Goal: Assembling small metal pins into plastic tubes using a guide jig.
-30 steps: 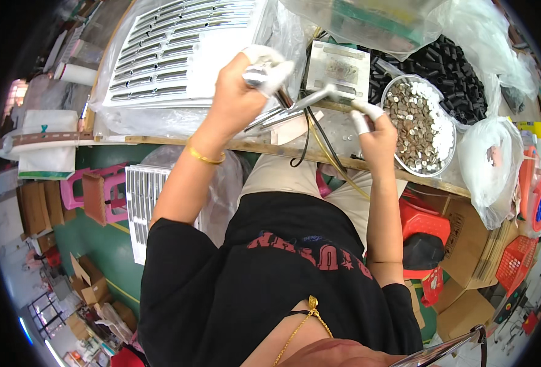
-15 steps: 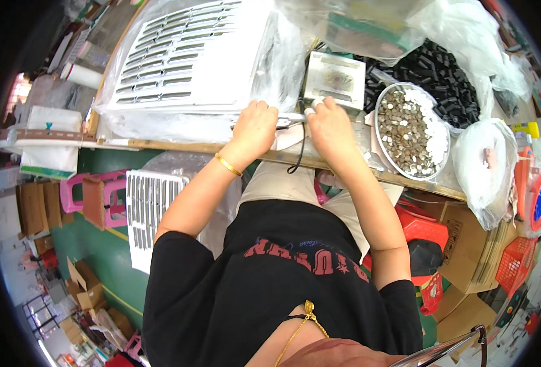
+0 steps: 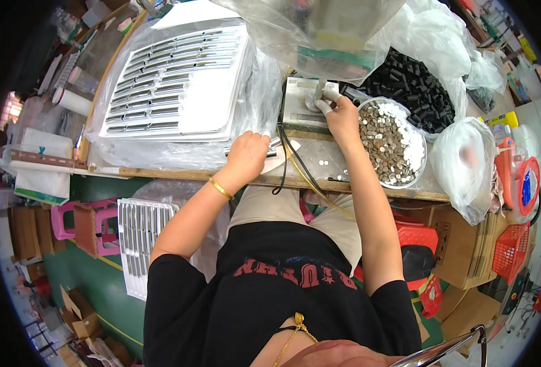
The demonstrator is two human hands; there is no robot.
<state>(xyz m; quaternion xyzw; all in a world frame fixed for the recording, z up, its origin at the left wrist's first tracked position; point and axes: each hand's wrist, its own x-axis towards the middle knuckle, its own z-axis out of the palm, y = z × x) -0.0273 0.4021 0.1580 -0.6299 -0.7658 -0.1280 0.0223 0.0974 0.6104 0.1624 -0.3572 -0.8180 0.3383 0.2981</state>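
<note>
My left hand is closed round slim, shiny silver tubes, whose ends stick out on both sides of the fist near the front edge of the workbench. Further right and farther off, my right hand, with white covers on its fingertips, reaches over a pale box-shaped block. Its fingers are bent against a grey metal piece on top of the block; whether they grip that piece or something small is hidden. Under the left hand lies a pale pinkish scrap.
A round tray of small brown and white discs stands right of my right forearm. Black short tubes are heaped behind it. White panels with chrome bars lie on plastic film at left. Cables hang over the bench edge.
My right hand has left the silver tube by my left hand and moved away to the block. The left hand stays closed on the tubes. The whole view has shifted a little.
</note>
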